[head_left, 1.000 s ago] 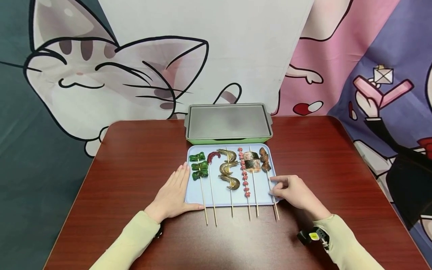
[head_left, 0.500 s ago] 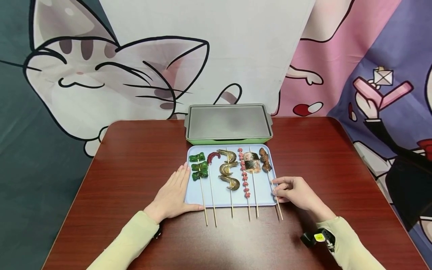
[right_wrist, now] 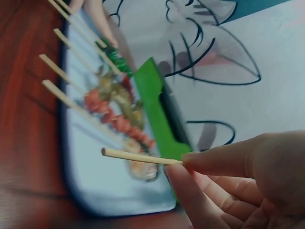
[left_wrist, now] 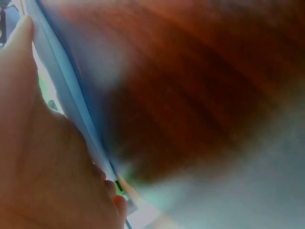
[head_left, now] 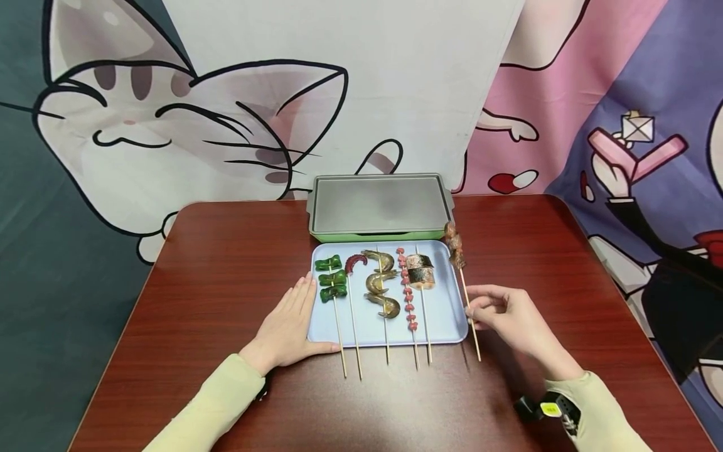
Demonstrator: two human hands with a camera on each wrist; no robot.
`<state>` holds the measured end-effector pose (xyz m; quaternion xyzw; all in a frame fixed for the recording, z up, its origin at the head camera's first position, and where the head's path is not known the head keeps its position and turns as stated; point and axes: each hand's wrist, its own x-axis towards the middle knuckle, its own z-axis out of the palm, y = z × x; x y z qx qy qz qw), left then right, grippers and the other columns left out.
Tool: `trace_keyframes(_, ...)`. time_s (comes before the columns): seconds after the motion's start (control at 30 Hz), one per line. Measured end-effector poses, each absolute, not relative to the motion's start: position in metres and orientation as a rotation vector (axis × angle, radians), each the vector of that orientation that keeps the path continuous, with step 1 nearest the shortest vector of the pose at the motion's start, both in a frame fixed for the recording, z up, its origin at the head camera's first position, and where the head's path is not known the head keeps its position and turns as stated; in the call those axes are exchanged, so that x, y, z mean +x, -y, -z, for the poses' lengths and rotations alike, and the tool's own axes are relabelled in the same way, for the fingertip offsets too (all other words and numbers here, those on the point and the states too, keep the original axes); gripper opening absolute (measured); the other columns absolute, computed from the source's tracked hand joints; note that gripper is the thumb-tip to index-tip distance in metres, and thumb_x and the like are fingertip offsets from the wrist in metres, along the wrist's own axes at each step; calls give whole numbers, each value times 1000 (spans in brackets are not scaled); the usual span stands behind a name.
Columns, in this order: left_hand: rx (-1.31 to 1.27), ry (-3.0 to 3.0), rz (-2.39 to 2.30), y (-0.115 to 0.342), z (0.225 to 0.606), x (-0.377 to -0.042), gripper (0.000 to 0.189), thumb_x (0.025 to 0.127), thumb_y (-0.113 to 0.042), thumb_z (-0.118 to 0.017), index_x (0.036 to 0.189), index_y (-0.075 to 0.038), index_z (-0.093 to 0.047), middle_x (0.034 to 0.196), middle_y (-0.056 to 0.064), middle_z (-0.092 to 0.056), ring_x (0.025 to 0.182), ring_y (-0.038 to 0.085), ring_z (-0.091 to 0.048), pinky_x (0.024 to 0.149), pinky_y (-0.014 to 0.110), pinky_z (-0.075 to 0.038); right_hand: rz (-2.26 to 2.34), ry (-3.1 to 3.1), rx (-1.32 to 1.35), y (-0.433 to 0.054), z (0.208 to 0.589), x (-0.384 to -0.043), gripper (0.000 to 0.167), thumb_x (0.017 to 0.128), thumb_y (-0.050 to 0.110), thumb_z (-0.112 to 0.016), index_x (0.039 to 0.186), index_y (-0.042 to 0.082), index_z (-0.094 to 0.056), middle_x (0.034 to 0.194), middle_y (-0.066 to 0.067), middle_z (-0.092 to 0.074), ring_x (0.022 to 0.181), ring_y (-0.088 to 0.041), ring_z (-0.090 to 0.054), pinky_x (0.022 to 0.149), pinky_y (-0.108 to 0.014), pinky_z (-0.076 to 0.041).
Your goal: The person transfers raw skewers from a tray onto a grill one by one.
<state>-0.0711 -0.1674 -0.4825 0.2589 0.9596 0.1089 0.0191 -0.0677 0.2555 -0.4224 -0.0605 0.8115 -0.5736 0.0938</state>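
Note:
My right hand [head_left: 505, 317] pinches the stick of a brown meat skewer [head_left: 455, 246] between thumb and forefinger, holding it raised at the tray's right edge. In the right wrist view the blunt end of its stick [right_wrist: 128, 156] juts out past the fingertips. My left hand [head_left: 287, 326] lies with straight fingers along the left edge of the light blue tray [head_left: 367, 329], thumb at the near corner. On the tray lie a green pepper skewer [head_left: 332, 277], a red octopus tentacle skewer [head_left: 354, 262], a shrimp skewer [head_left: 384, 306], a pink meat skewer [head_left: 408, 290] and a fish skewer [head_left: 420, 272].
Right behind the tray stands a green electric griddle [head_left: 381, 204] with a flat grey plate. Stick ends overhang the tray's near edge. Both sit on a reddish-brown table [head_left: 237, 251], with a printed cat curtain [head_left: 395, 81] behind its far edge.
The brown meat skewer has been lifted off the tray and moved right, its tip now overlapping the griddle's right corner. My right hand shifted right with it. The left hand stayed put.

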Motion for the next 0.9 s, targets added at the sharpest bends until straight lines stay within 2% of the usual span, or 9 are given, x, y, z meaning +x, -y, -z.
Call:
trace_keyframes(0.2, 802, -2984, -315, 167, 481, -70, 128, 80, -81, -62, 155, 14, -21, 162, 30, -18, 150, 41, -21, 119, 49, -24, 1653, -2532, -189, -249, 396, -95, 38, 91, -9, -69, 127, -16, -61, 94, -26, -72, 78, -16, -73, 69, -40, -61)
trace_keyframes(0.43, 795, -2979, -289, 167, 481, -70, 127, 81, -81, -61, 155, 13, -21, 163, 29, -18, 150, 40, -20, 120, 48, -22, 1632, -2576, -152, -241, 380, -150, 33, 94, -3, -69, 126, -11, -66, 102, -29, -71, 79, -21, -74, 72, -39, -61)
trace_keyframes(0.53, 795, -2977, -299, 167, 481, -70, 127, 80, -81, -62, 155, 13, -22, 163, 29, -18, 150, 40, -20, 120, 48, -22, 1579, -2584, -119, -239, 380, -174, 32, 94, -1, -69, 125, -11, -67, 104, -29, -71, 78, -18, -74, 72, -38, -61)
trace_keyframes(0.67, 799, -2979, -314, 167, 483, -69, 127, 80, -82, -61, 155, 13, -22, 163, 29, -18, 150, 40, -20, 120, 49, -23, 1520, -2561, -65, -235, 387, -197, 33, 94, -1, -70, 126, -12, -66, 105, -30, -71, 81, -22, -75, 76, -43, -60)
trace_keyframes(0.77, 796, -2978, -309, 167, 484, -69, 128, 80, -82, -60, 156, 13, -21, 163, 29, -18, 150, 40, -20, 120, 49, -24, 1501, -2533, -41, -232, 393, -208, 34, 94, -4, -68, 127, -13, -65, 105, -30, -70, 86, -27, -75, 78, -43, -60)
trace_keyframes(0.9, 787, -2973, -286, 167, 483, -70, 128, 80, -83, -59, 156, 13, -20, 163, 28, -17, 151, 39, -19, 120, 48, -22, 1471, -2530, -13, -229, 399, -214, 33, 94, -5, -66, 125, -13, -65, 105, -29, -71, 86, -24, -74, 76, -38, -60)
